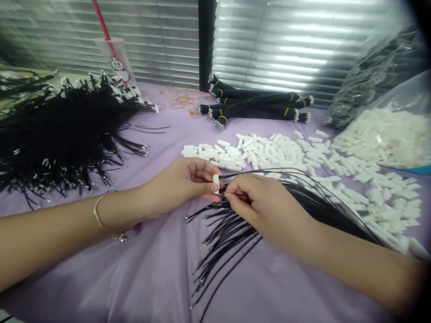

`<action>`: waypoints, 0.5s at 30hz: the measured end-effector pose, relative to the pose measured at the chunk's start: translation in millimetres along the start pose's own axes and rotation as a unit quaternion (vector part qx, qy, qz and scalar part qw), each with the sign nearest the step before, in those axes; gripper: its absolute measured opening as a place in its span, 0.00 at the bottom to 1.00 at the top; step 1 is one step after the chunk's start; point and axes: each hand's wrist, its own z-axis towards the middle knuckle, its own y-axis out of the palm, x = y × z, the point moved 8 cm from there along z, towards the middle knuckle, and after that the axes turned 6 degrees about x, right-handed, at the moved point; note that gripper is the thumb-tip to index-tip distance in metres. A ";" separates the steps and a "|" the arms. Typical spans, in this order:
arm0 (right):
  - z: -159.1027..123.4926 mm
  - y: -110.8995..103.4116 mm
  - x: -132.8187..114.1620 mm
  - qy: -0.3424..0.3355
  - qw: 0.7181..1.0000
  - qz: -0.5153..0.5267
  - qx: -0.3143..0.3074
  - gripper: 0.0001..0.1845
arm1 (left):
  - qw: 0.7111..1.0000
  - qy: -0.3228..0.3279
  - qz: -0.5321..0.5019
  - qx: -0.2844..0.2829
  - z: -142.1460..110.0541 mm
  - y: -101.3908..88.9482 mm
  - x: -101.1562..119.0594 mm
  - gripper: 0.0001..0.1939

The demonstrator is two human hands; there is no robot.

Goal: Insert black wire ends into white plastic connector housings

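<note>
One white block (216, 183) sits half-hidden in the left hand (178, 186)

bare forearms (50, 237), with a thin silver bangle (100, 210) and small charm (120, 237) on the left wrist.

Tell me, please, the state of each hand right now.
Left hand: closed, pinching a white connector housing.
Right hand: closed, pinching a black wire beside it.

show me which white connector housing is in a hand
The white connector housing pinched upright in the left hand, beside the black wires in the right hand; all the others lie on the lilac cloth or in the plastic bag.
</note>
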 end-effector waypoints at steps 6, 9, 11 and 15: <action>-11.3 -21.1 -24.7 -0.115 0.984 -0.129 0.051 0.05 | 0.999 0.010 -0.042 0.005 1.2 -3.2 1.3 0.07; -13.3 -14.5 -30.5 -0.129 0.988 -0.081 0.013 0.04 | 0.995 -0.003 -0.095 -0.005 1.1 -6.4 -0.7 0.10; -11.2 -3.9 -29.3 -0.117 0.992 -0.043 -0.028 0.05 | 0.992 -0.009 -0.122 -0.011 1.0 -7.7 -1.1 0.11; -7.9 10.8 -25.2 -0.104 0.992 -0.019 -0.067 0.07 | 0.993 -0.003 -0.120 -0.018 0.2 -7.4 0.7 0.10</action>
